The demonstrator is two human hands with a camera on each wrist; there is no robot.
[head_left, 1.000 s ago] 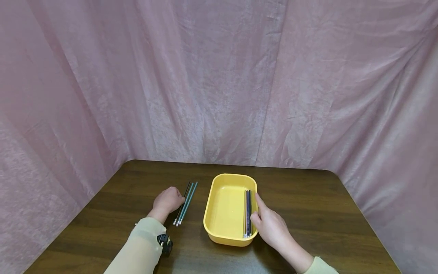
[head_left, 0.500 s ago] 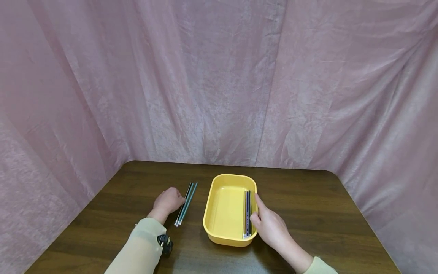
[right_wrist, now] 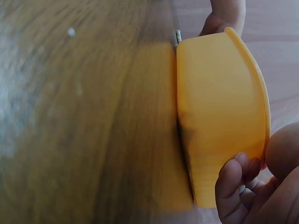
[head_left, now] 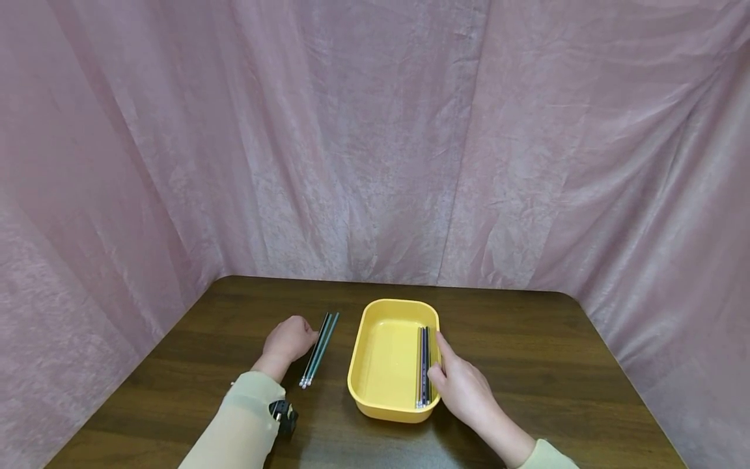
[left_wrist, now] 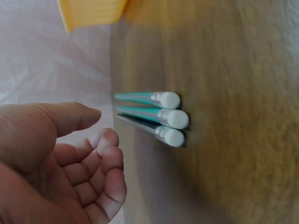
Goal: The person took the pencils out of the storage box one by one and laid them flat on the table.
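Observation:
My left hand [head_left: 288, 340] is just left of a black pencil [head_left: 315, 345] and two teal pencils [head_left: 325, 345], which lie side by side on the table. In the left wrist view, the fingers [left_wrist: 112, 161] curl loosely and the thumb stands apart, with nothing held between them. White erasers [left_wrist: 177, 119] cap the pencils' near ends. My right hand [head_left: 465, 384] grips the right wall of a yellow plastic tray [head_left: 364, 352], thumb at the rim and fingertips [right_wrist: 231, 172] against its outside. Several dark and brown pencils [head_left: 424, 368] lie along the tray's right side.
The brown wooden table [head_left: 527, 352] has rounded far corners. Pink curtains [head_left: 375, 143] hang behind it and along both sides. A black device [head_left: 284, 417] is strapped at my left wrist.
The black pencil has shifted right against the teal ones, so the three lie closer together. My left hand has lifted slightly. My right hand keeps its grip on the tray.

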